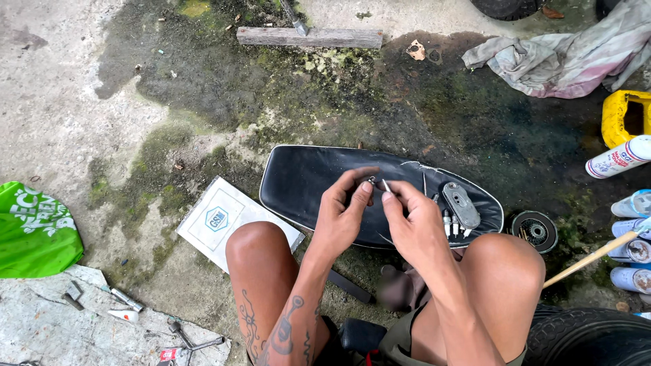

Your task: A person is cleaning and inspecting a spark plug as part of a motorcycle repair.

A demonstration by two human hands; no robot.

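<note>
metal bits pinched in both hands: our left hand (342, 217) and right hand (410, 224) are fitting a small part (373, 181) over the black seat (305, 179); steady alignment seems needed.

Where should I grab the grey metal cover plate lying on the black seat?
Take the grey cover plate by its long edges, coming from above. It lies flat on the black seat, elongated, and small plugs crowd its near end, so pinch across the narrow middle.

Both arms were bare, with no sleeves, gloves, rings or watch. The left hand (341, 215) and right hand (412, 224) were uncovered. Dark line tattoos marked the left forearm and left shin. Olive-green shorts covered the thighs; both knees were bare.
</note>
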